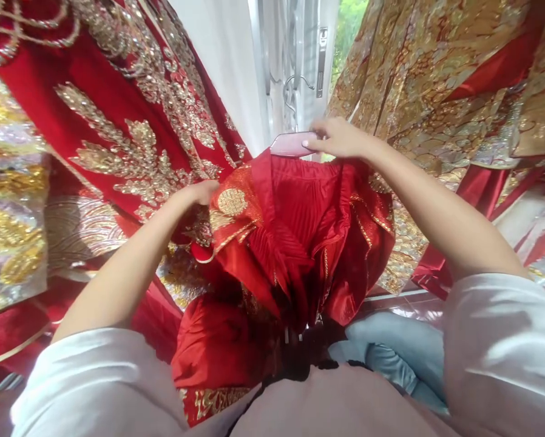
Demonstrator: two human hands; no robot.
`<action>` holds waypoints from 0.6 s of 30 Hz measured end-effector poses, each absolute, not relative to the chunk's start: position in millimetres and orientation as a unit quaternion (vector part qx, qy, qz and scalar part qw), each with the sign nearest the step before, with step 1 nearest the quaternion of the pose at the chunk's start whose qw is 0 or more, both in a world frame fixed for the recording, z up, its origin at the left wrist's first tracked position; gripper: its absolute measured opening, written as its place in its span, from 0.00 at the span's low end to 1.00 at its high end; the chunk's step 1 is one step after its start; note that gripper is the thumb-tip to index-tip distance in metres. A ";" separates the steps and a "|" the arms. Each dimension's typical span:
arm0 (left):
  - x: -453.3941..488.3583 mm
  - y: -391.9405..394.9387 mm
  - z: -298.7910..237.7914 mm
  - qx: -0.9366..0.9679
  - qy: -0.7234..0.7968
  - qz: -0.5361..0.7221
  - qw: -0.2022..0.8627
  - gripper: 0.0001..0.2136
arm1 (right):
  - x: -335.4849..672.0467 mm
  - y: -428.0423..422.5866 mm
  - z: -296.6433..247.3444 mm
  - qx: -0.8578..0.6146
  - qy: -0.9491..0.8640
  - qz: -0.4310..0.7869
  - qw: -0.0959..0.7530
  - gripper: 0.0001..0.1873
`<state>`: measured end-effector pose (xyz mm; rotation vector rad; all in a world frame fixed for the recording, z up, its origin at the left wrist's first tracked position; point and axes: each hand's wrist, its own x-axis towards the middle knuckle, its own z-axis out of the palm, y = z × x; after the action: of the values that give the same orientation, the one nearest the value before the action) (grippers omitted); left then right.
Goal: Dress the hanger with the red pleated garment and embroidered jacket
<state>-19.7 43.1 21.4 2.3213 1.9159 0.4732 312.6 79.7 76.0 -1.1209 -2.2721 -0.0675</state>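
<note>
A red garment with gold embroidery (pixel 295 243) hangs bunched in front of me from a pink hanger (pixel 291 144) with a metal hook. My right hand (pixel 338 136) is closed on the right end of the hanger, thumb along its front. My left hand (pixel 199 193) reaches into the garment's left shoulder, gripping the red and gold fabric; its fingers are mostly hidden behind the cloth.
Red gowns with heavy gold and silver embroidery (pixel 118 121) hang at the left. Gold brocade robes (pixel 436 79) hang at the right. Between them is a white window frame with a grille (pixel 300 60). Light blue cloth (pixel 400 352) lies low at the right.
</note>
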 end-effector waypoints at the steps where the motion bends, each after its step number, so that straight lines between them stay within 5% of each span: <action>1: -15.5 41.5 27.4 0.752 0.641 0.154 0.022 0.06 | 318.7 72.0 73.0 -0.446 -0.833 -0.071 0.320 0.17; 6: 64.5 15.1 72.9 0.737 0.539 0.346 -0.214 0.16 | 332.6 27.4 21.6 -0.551 -0.722 -0.200 0.368 0.28; 10: 162.4 19.0 80.9 0.833 0.388 0.262 -0.295 0.13 | 333.3 18.2 -22.5 -0.583 -0.720 -0.188 0.325 0.31; 14: 203.6 53.0 68.8 0.804 0.464 0.175 -0.328 0.18 | 358.0 23.6 -17.9 -0.560 -0.731 -0.086 0.379 0.28; 18: 200.2 63.8 66.2 0.798 0.483 0.147 -0.330 0.20 | 391.8 22.0 30.9 -0.521 -0.715 0.153 0.440 0.11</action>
<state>200.2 63.8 66.2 3.2224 1.9521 0.5919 391.8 22.0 30.9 -1.2934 -1.7773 0.3809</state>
